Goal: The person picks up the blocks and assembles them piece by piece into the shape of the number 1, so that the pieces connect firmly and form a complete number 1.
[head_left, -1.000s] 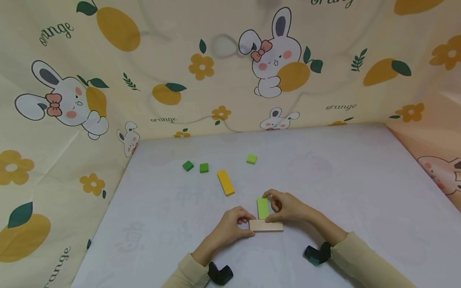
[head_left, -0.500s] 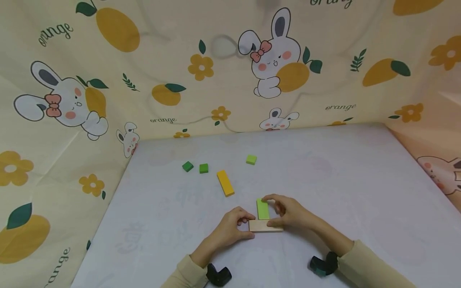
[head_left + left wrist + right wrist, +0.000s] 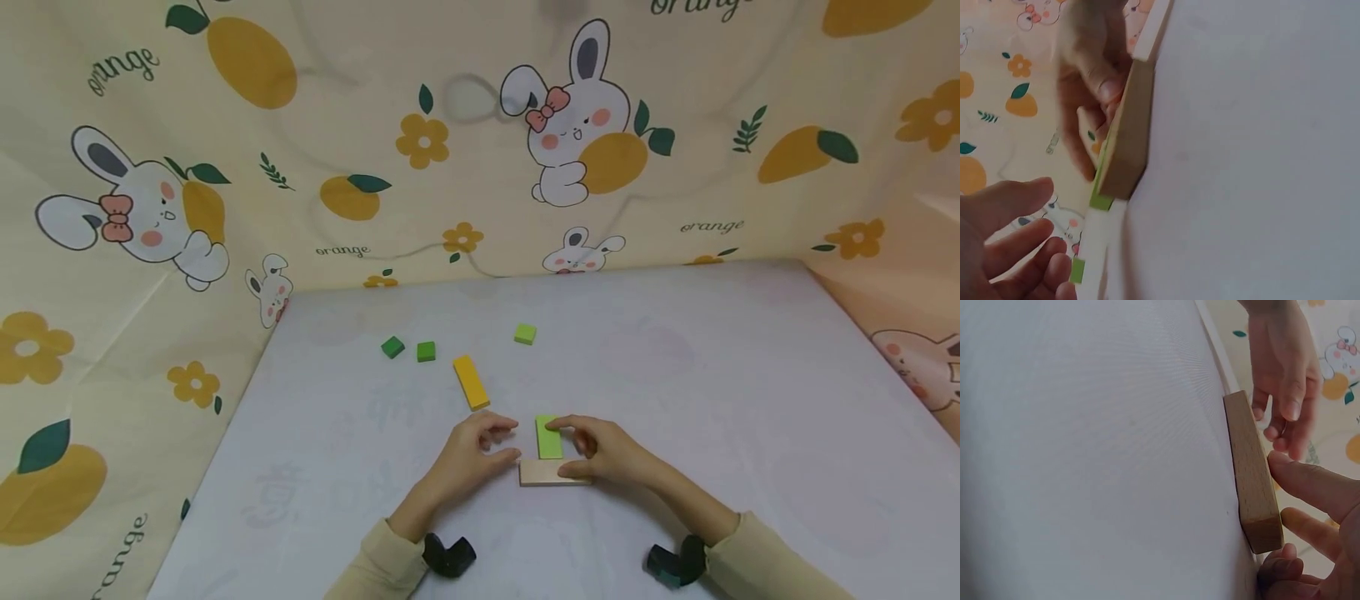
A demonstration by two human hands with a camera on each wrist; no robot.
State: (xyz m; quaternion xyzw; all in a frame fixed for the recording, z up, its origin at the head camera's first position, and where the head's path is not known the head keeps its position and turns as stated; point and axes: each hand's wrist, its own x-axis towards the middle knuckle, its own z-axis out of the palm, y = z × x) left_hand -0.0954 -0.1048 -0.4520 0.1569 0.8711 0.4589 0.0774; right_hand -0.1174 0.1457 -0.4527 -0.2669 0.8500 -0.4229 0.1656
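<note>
Pale, unpainted wood in the form of a rectangular bar [image 3: 538, 475] lay crosswise on a white tabletop [image 3: 337, 467] as a person's right hand [image 3: 611, 450] spanned it and a flat lime-green oblong block [image 3: 550, 446] at its far side. Thumb touched the bar and index finger the block, neither wrapped round them. The left hand [image 3: 467, 458] held nothing, its thumb and fingers apart, just beside the bar's left end. The step in hand appeared to be setting the block square to the bar; the next move seemed to call for a light touch, lest either slip out of line. Beyond the bar and to its left lay a yellow oblong block [image 3: 471, 382] and, farther off, two dark green blocks [image 3: 426, 352]; a small lime-green piece [image 3: 525, 334] sat well beyond it. Behind everything, facing the bar, hung cream cloth [image 3: 300, 208] printed with rabbits and oranges.
</note>
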